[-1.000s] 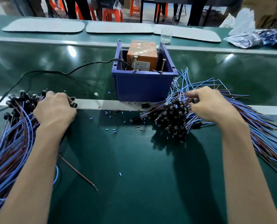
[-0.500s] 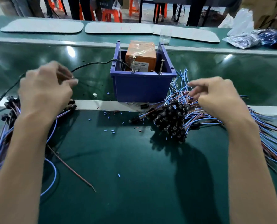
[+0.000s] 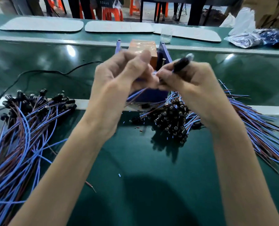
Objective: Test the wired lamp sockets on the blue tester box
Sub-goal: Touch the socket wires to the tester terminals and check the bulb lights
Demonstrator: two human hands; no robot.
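Both hands are raised in front of the blue tester box, hiding most of it. My right hand grips a black lamp socket with a clear bulb tip pointing up and right. My left hand pinches that socket's blue and brown wires, which hang down toward the box. An orange block and a metal pin show inside the box. One pile of wired sockets lies below my right hand; another pile of wired sockets lies at the left.
A black cable runs from the box to the left across the green belt. A clear cup and white mats sit behind the box. Plastic bags lie at the far right. Small wire scraps dot the bench.
Both hands left the piles and rose to meet in front of the box. My right hand picked up one socket, and my left hand now pinches its wires.
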